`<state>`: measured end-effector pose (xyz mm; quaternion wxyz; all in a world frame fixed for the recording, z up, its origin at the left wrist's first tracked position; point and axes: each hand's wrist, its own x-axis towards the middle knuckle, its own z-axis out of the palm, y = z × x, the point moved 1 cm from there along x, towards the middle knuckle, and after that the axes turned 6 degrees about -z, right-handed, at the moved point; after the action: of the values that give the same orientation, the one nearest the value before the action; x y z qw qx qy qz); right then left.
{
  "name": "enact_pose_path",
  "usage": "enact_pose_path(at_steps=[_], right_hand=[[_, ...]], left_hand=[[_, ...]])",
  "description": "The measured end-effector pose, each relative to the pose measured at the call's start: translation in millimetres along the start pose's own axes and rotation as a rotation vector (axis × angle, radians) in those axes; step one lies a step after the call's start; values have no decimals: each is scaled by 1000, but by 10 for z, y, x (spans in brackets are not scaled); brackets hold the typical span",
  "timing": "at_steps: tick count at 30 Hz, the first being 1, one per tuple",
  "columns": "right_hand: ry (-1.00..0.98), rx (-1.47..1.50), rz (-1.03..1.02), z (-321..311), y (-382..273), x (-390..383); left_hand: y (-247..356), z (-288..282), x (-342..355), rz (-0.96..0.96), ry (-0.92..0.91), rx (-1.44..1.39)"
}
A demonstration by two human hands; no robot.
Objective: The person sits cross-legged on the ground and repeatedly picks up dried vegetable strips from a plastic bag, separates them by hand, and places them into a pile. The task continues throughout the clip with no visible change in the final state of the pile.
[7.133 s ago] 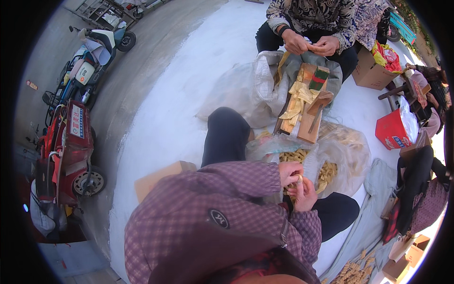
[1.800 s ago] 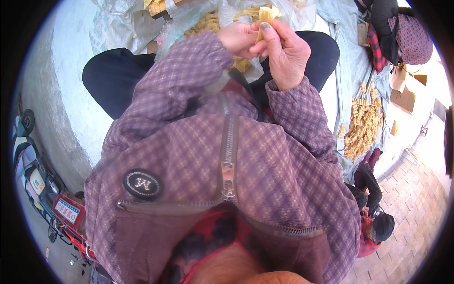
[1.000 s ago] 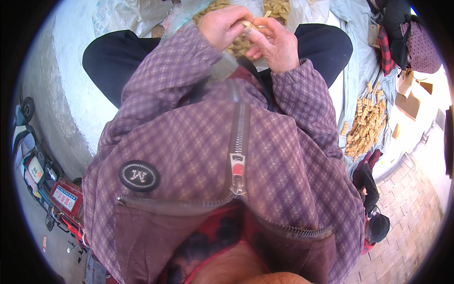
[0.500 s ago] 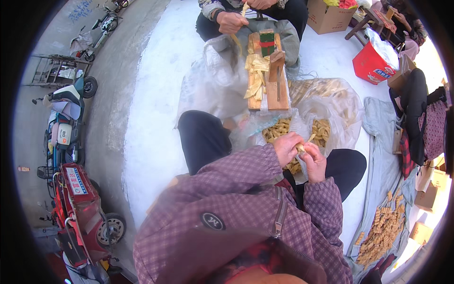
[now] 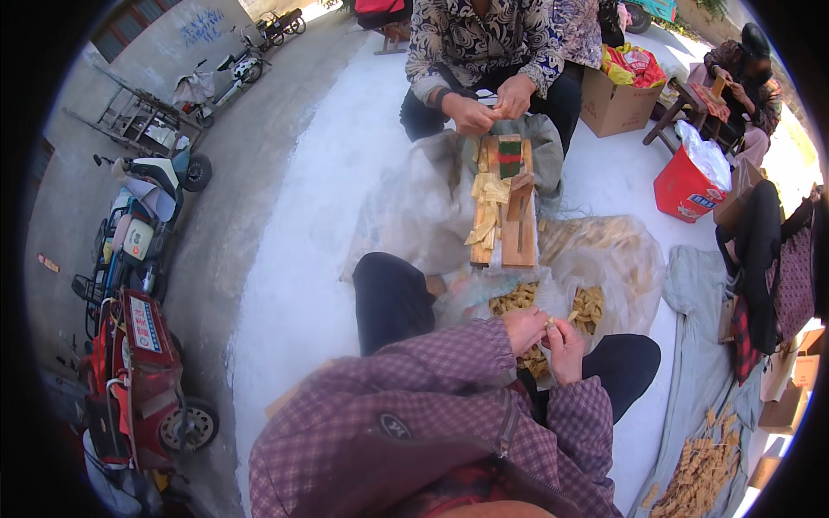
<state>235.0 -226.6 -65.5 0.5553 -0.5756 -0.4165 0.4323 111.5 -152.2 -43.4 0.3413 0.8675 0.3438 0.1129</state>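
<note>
My left hand [image 5: 523,330] and my right hand [image 5: 566,350] meet over my lap, fingertips pinched together. Between them is a small pale-yellow strip [image 5: 550,320], mostly hidden by the fingers. Just beyond lie clear plastic bags with many small folded yellow pieces [image 5: 588,306], some of them right under my left hand. Past the bags stands a wooden board [image 5: 518,250] with a slanted upright piece. Flat pale-yellow strips [image 5: 488,192] are heaped on its left side, with a green and red block [image 5: 509,157] at the far end.
Across from me sits a person in a patterned top [image 5: 484,43], both hands at a strip. A red bucket [image 5: 686,186] and a cardboard box [image 5: 615,104] stand to the right. Threaded yellow pieces [image 5: 699,466] lie on grey cloth [image 5: 695,285]. Scooters and a red tricycle [image 5: 142,380] line the left.
The view has tilted up, so more of the person opposite shows. My hands stay pinched together, with less of the strip showing. The other person's hands have come closer together.
</note>
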Motion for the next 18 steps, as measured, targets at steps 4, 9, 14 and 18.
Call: enact_pose_path(at_steps=[4, 9, 14, 18], right_hand=[[-77, -15, -16, 22, -200, -26], [-144, 10, 79, -97, -658, -52], [-136, -99, 58, -212, -800, -260], [-114, 20, 8, -260, -771, -292]], left_hand=[[-151, -82, 13, -40, -131, -409], [-191, -331, 14, -534, -349, -1510], [-44, -326, -175, -487, -350, -1774], [100, -451, -253, -426, -138, -1556]])
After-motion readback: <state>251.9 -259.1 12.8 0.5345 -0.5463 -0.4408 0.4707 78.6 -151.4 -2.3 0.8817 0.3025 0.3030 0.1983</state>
